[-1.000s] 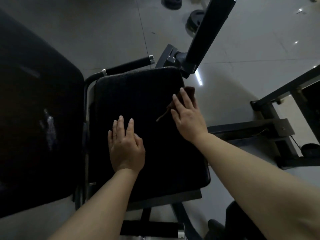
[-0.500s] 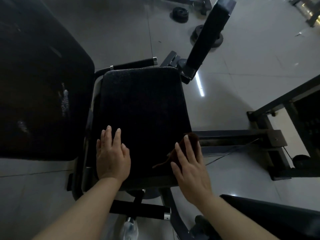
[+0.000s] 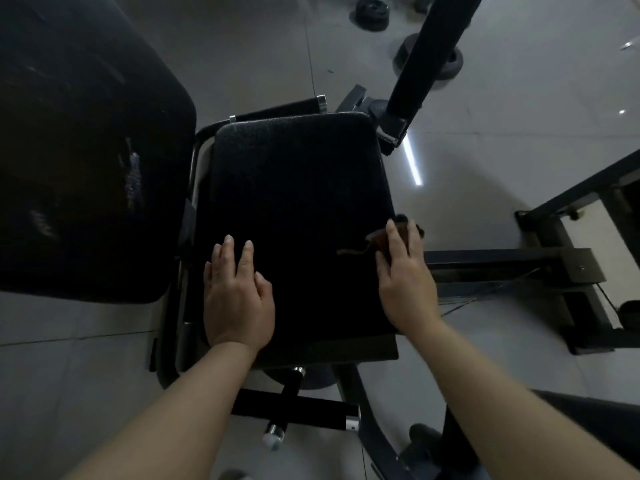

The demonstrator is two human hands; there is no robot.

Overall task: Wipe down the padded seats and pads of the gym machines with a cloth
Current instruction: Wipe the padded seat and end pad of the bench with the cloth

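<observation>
Hands lie on the black textured padded seat [image 3: 294, 216] of a gym machine, the landmark for everything here. The left hand [image 3: 237, 299] rests flat on the near left part of the seat, its fingers straight and together, holding nothing. The right hand [image 3: 407, 282] presses a small dark brown cloth [image 3: 382, 239] against the seat's right edge with straight fingers; the cloth bunches under the fingertips and a thin strand of it trails leftward onto the seat. A large black back pad [image 3: 83, 150] stands just left of the seat. A black padded arm [image 3: 433, 46] rises beyond the seat's far right corner. Black weight plates [image 3: 370, 17] lie on the grey tiled floor [image 3: 519, 116] well beyond the seat. A dark metal frame [image 3: 554, 265] sits to the seat's right.
</observation>
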